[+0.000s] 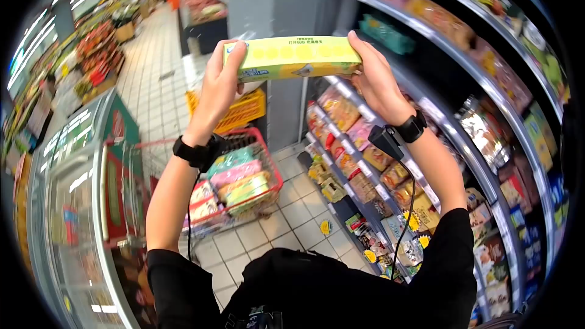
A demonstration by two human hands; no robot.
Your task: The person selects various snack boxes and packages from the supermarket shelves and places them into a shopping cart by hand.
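A long yellow-green carton [298,56] with printed characters on its top face is held up in front of me, roughly level. My left hand [223,76] grips its left end, thumb on the near side. At the right end my right hand [376,76] closes round the box, fingers partly hidden behind it. Both wrists wear black bands, and a cable hangs from the one on the right. Below and left of the carton stands a red-rimmed shopping cart [277,176] holding several colourful packages [237,176].
Shelves [487,91] of packaged food run along my right side. A glass-topped freezer [73,189] is at the left. A grey pillar [292,9] rises ahead, with a yellow crate [247,113] near its base. Produce displays [97,55] line the tiled aisle [149,55].
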